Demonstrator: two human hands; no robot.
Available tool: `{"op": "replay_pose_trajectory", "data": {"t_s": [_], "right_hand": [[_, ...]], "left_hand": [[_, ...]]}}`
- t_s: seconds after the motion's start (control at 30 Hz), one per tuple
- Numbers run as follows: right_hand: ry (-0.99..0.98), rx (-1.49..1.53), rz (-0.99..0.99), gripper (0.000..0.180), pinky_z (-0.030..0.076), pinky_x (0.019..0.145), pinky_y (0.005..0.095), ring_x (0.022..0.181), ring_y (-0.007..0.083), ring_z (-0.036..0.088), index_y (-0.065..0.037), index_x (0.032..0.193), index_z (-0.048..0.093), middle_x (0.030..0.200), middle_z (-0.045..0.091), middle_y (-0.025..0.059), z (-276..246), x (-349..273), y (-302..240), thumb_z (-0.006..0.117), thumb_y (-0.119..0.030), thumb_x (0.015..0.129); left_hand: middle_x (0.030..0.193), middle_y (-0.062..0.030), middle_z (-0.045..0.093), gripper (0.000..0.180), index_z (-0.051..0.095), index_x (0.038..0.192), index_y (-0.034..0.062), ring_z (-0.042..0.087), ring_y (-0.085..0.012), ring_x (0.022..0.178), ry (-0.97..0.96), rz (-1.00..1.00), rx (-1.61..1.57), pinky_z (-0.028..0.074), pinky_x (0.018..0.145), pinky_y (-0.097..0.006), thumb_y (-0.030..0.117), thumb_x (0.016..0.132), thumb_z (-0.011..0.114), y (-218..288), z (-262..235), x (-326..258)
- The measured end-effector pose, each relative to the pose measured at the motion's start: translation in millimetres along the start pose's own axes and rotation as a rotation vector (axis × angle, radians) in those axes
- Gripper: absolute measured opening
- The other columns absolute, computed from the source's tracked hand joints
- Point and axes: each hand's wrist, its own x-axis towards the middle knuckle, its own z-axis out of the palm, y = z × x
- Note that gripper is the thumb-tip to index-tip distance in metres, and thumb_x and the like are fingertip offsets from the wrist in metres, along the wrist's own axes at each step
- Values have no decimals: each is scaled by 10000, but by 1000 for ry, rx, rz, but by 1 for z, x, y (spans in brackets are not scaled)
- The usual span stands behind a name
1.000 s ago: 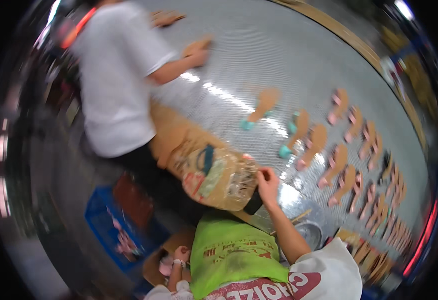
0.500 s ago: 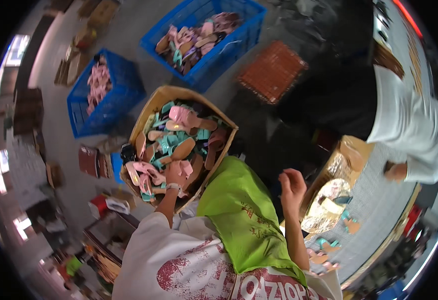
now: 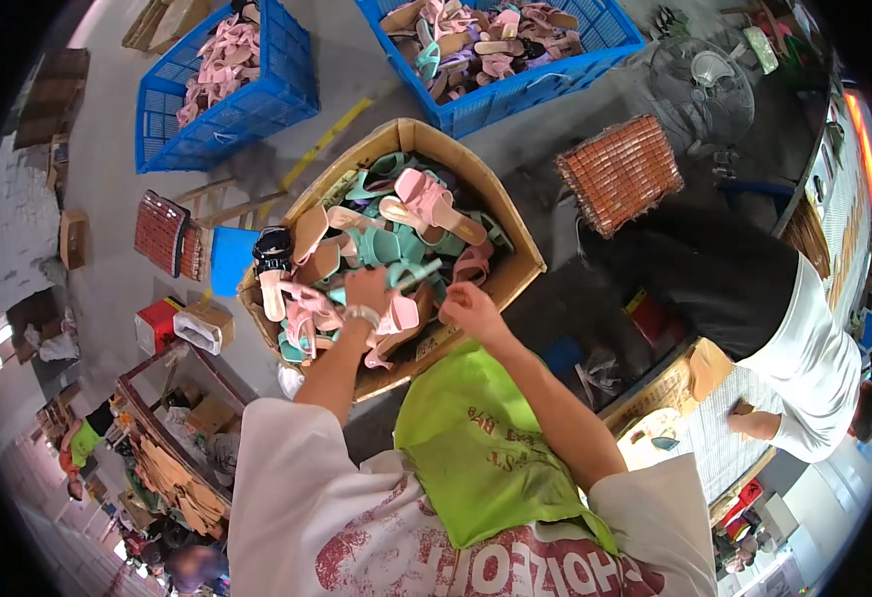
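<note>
A cardboard box point(image 3: 520, 269) in front of me is heaped with pink and teal sandals. My left hand point(image 3: 366, 291) is inside it, fingers closed around a teal sandal point(image 3: 418, 274) whose pale edge sticks out to the right. Just under that hand lies a pink sandal point(image 3: 401, 314). Over the box's near right side, my right hand point(image 3: 473, 310) has its fingers curled together; anything between them is too small or hidden to name. A larger pink sandal point(image 3: 434, 204) rests on top of the pile, and a black sandal point(image 3: 273, 249) is at the left corner.
Two blue crates, one at the far left point(image 3: 287, 95) and one at the back point(image 3: 476, 117), hold more sandals. A woven red-brown seat point(image 3: 623, 174) and a fan point(image 3: 704, 90) stand at the back right. A co-worker point(image 3: 794, 338) bends over a bench point(image 3: 709, 438) at right.
My right hand has come from beside the bench to the box, its fingers curling. The left hand now grips a teal sandal. The view has shifted, bringing the box slightly to the right.
</note>
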Motion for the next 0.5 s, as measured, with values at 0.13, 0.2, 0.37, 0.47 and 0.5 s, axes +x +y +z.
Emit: {"op": "replay_pose_trajectory", "data": {"t_s": [0.13,0.2,0.37,0.47,0.5], "right_hand": [[111,391,500,681,496,743,350,946,202,550,-68,1351,284,1099,547,111,35,0,-14,681,-278,839],[144,409,547,799,458,835,502,1062,305,481,-111,1407,201,1241,428,154,39,18,3,683,-347,815],[326,97,410,681,390,579,344,719,172,481,-151,1316,317,861,465,63,52,76,51,718,-209,769],[331,102,307,459,437,526,272,645,120,537,-71,1134,465,765,547,54,51,101,69,701,-86,741],[294,150,342,417,473,580,288,687,133,565,-50,1096,499,814,581,72,46,109,70,701,-101,735]], "left_hand": [[992,-79,606,387,613,1029,101,538,-290,960,442,286,-55,418,813,-430,71,645,643,15,36,-53],[1002,-75,590,401,609,1060,102,526,-302,985,364,263,-130,418,839,-441,50,663,634,18,44,-66],[1085,-126,561,471,546,1131,100,500,-344,1046,290,104,-215,428,857,-451,66,676,665,9,29,-47],[1075,-166,578,621,430,1243,91,496,-369,1089,154,11,-82,432,876,-480,186,696,707,-17,14,-26],[1071,-167,588,644,415,1255,87,503,-369,1089,24,-44,-30,435,879,-484,222,702,715,-25,3,-19]]}}
